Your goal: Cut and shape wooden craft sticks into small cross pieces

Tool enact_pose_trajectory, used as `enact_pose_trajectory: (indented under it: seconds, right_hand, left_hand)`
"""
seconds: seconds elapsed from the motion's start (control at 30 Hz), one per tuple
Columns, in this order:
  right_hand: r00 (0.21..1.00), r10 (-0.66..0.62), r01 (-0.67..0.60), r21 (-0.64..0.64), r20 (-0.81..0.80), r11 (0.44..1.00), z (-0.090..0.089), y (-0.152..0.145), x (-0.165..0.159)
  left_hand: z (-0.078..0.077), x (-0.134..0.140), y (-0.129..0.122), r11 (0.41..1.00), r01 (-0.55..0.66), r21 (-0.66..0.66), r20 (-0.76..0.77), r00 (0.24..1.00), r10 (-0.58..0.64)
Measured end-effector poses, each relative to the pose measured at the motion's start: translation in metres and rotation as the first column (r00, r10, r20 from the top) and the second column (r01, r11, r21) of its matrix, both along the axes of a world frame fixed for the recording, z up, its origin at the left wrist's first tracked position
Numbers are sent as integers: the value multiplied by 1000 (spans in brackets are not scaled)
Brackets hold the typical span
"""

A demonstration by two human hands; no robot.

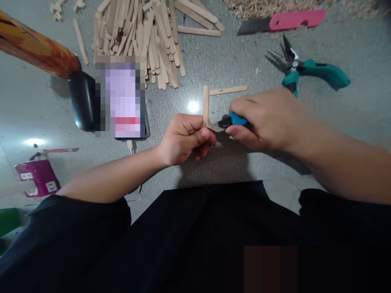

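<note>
Between the thumb and fingers of my left hand (187, 138) is the lower end of a wooden craft stick (206, 101), which points away from me. My right hand (265, 118) is closed round the blue and black handle of a utility knife (238, 119). Its blade meets the stick near its lower end, close to my left thumb. Whether the blade has cut into the wood I cannot tell. Just beyond, a second craft stick (230, 90) with a small dark mark lies on the table, pointing right.
A large pile of craft sticks (137, 32) lies at the back. A phone (125, 101) with a cable and a black rounded object (82, 101) are left. Teal-handled pliers (324, 73), a pink-handled blade (296, 20) and wood shavings (262, 6) lie at right and back.
</note>
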State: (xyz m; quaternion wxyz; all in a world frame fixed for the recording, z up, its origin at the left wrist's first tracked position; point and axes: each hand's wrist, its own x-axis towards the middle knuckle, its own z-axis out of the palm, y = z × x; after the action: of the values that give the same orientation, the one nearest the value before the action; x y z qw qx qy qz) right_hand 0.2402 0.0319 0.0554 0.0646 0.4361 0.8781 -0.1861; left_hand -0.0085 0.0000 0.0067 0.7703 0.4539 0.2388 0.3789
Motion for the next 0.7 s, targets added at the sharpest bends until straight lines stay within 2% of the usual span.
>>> enact_pose_trajectory:
  seconds: [0.23, 0.4, 0.57, 0.7]
  right_hand:
    - [1000, 17, -17, -25, -11, 1000, -1, -3, -2]
    - [1000, 26, -26, 17, -6, 1000, -4, -4, 0]
    - [999, 32, -30, 54, -39, 998, -11, -6, 3]
    - [998, 43, -42, 30, -42, 999, -11, -7, 1]
  left_hand:
    - [4, -4, 1, 998, 53, -15, -102, 993, -55]
    - [5, -6, 1, 996, 84, -29, -179, 980, -88]
    - [7, -6, 3, 995, 99, -22, -183, 978, -101]
    - [8, -4, 4, 995, 102, 12, -179, 979, -98]
